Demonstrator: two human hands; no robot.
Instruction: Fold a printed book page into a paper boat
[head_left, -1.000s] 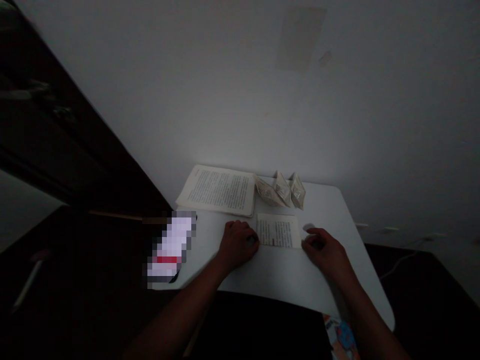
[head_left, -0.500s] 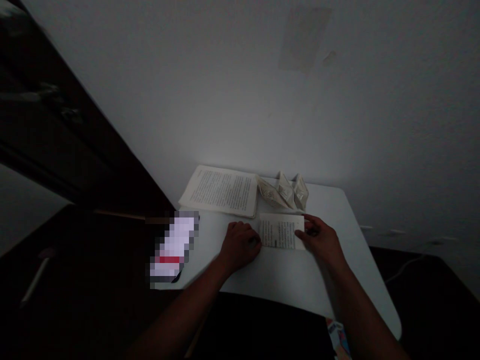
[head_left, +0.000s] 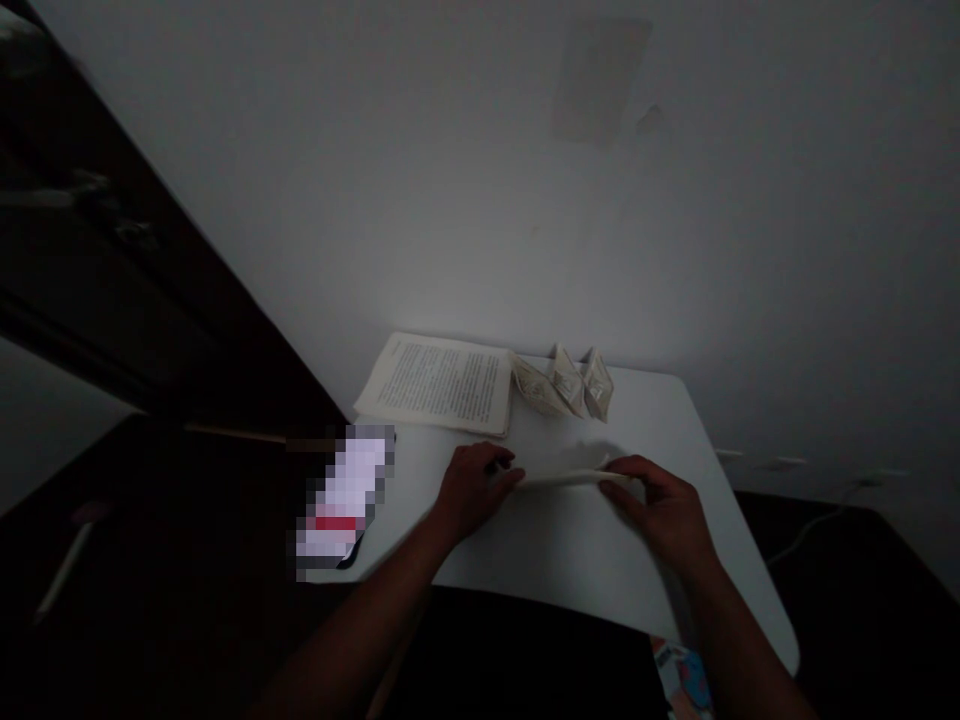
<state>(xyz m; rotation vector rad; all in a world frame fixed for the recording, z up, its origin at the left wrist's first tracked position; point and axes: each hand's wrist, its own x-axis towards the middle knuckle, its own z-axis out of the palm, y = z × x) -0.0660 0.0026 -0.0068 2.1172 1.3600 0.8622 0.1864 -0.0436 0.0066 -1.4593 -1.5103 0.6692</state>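
Note:
A folded sheet of printed paper (head_left: 566,479) is held just above the white table, turned so that I see it nearly edge-on as a thin pale strip. My right hand (head_left: 660,505) pinches its right end between thumb and fingers. At the left end, the thumb and fingertips of my left hand (head_left: 476,490) close on the paper's edge. Behind the paper stand several folded paper boats (head_left: 566,385), made of printed pages. To their left lies a stack of printed pages (head_left: 439,382).
The white table (head_left: 540,560) stands against a grey wall. A phone (head_left: 349,495) with a blurred screen lies at its left edge. A dark door (head_left: 150,240) is on the left. On the right, a cable (head_left: 817,525) hangs by the wall. Something colourful (head_left: 681,675) shows below the table's front edge.
The folded paper has tipped up from showing its printed face to nearly edge-on. My right hand has turned with it and shifted slightly right; my left hand stays at the left end.

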